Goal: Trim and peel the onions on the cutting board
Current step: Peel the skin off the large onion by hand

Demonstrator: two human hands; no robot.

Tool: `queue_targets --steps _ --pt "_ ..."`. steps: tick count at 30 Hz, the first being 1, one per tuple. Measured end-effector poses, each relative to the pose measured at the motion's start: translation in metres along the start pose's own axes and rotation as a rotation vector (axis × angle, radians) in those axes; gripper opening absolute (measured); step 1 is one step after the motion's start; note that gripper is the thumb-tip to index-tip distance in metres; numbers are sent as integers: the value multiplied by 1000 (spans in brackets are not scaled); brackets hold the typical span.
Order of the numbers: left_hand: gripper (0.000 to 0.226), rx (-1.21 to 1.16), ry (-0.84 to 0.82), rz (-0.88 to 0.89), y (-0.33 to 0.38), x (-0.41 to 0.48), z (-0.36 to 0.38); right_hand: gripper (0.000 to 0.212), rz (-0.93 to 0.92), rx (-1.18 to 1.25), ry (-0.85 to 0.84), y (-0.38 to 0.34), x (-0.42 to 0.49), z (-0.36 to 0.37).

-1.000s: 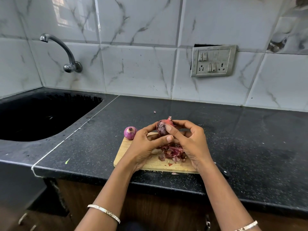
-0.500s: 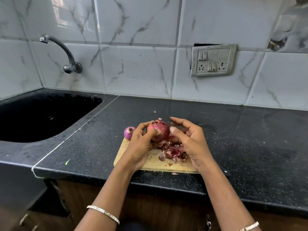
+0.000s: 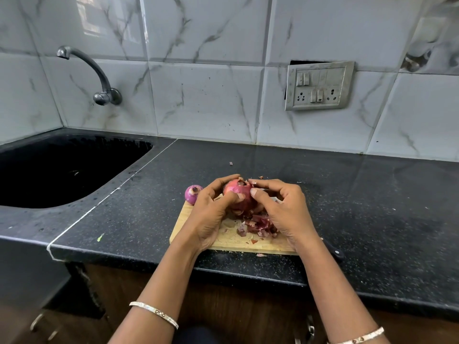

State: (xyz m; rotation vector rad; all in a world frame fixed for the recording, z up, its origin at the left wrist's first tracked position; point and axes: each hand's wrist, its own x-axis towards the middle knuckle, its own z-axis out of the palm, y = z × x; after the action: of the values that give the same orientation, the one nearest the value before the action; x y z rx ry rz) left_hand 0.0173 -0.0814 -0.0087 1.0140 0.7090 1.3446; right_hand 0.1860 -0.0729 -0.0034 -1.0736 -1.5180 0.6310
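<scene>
onion: red onion held just above the cutting board
hands: left hand grips it, right hand pinches skin at the top
risk: papery skin could tear short, or the onion slip

Black speckled countertop, wooden cutting board on it, perhaps a knife handle

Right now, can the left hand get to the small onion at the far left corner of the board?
Probably yes. The small onion sits just beside the left hand with nothing between them, but that hand grips the big onion and must release it first.
</scene>
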Motion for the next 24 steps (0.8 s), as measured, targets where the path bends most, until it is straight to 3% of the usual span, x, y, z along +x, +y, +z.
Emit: queue_targets --steps 6,12,18,24 --pt "46 11 32 9 -1 2 0 9 -88 -168 135 -2 -1 2" --pt "31 -10 39 -27 3 1 1 9 -84 -238 243 2 0 -1" --pt "44 -68 92 -29 4 2 -1 12 -21 -269 294 5 1 -1" --pt "12 -209 158 -72 5 3 -1 13 58 -198 257 5 0 0"
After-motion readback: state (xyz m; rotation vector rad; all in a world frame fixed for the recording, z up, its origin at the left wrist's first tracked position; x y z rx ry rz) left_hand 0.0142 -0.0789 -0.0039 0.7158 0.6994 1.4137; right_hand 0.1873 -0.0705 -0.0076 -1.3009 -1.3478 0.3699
